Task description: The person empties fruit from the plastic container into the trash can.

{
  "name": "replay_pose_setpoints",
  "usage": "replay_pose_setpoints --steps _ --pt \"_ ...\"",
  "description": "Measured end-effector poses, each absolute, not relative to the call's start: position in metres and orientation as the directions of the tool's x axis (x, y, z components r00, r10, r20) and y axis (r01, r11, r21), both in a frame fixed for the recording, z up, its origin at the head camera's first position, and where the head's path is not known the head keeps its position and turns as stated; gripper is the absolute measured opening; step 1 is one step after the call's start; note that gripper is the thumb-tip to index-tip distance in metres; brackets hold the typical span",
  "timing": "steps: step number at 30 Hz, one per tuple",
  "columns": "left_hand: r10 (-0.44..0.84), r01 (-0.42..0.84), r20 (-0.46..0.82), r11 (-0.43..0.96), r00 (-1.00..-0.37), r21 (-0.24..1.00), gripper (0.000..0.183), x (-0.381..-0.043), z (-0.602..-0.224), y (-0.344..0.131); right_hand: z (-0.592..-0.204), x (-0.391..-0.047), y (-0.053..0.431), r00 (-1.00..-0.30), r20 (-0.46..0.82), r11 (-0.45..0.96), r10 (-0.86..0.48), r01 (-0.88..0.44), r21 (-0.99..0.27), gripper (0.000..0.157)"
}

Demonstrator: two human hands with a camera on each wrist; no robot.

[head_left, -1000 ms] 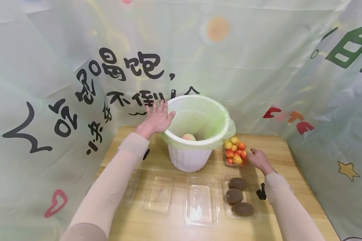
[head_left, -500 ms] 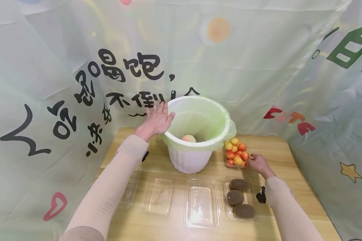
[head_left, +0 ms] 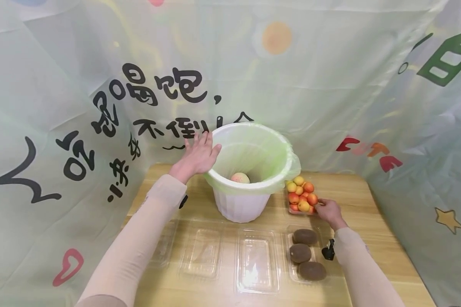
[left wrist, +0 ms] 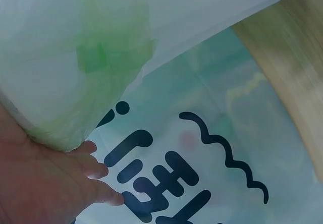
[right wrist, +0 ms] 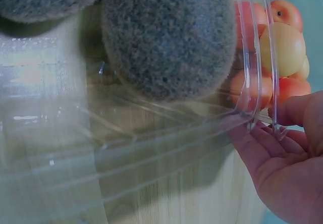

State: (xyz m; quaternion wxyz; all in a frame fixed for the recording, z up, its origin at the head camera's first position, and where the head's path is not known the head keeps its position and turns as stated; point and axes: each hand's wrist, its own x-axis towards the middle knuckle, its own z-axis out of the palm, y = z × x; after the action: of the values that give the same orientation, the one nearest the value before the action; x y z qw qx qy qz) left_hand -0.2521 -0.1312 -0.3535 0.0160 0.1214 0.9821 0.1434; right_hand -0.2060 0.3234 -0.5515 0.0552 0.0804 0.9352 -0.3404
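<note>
Where right grip [head_left: 330,212] ends, small fruits [head_left: 302,198], just left

Pale green printed sheeting [head_left: 322,64] with black lettering [head_left: 143,123] around a light wood-grain table [head_left: 361,213]

I get a bright head view with white glare on one clear tray [head_left: 258,256]; both wrist views look dimmer and bluish, the left one showing the lined bin [left wrist: 116,17] hazily.
</note>
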Motion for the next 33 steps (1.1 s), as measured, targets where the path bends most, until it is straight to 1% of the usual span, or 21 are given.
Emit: replay_pose_setpoints --steps 13,18,24,26,31,33 --pt "0.241 0.233 0.005 0.932 -0.971 0.277 0.073 -0.252 -0.354 -0.129 -0.549 -0.2 0.322 -0.962 -0.181 0.676 0.207 0.274 -0.684 0.05" --pt "0.237 0.228 -0.001 0.935 -0.971 0.272 0.072 -0.253 -0.354 -0.129 -0.544 -0.199 0.322 -0.955 -0.192 0.645 0.227 0.295 -0.705 0.052" --pt "0.243 0.234 -0.001 0.934 -0.97 0.271 0.073 -0.253 -0.355 -0.13 -0.531 -0.199 0.32 -0.948 -0.187 0.592 0.257 0.308 -0.745 0.051" --pt "0.244 0.235 0.003 0.933 -0.97 0.273 0.073 -0.253 -0.355 -0.13 -0.522 -0.198 0.319 -0.946 -0.196 0.555 0.259 0.312 -0.771 0.051" --pt "0.243 0.234 0.0 0.934 -0.97 0.271 0.073 -0.253 -0.354 -0.13 -0.5 -0.196 0.316 -0.941 -0.243 0.35 0.233 0.315 -0.882 0.053" --pt "0.245 0.235 -0.003 0.934 -0.97 0.271 0.073 -0.253 -0.353 -0.13 -0.491 -0.196 0.316 -0.939 -0.251 0.29 0.233 0.314 -0.904 0.054"
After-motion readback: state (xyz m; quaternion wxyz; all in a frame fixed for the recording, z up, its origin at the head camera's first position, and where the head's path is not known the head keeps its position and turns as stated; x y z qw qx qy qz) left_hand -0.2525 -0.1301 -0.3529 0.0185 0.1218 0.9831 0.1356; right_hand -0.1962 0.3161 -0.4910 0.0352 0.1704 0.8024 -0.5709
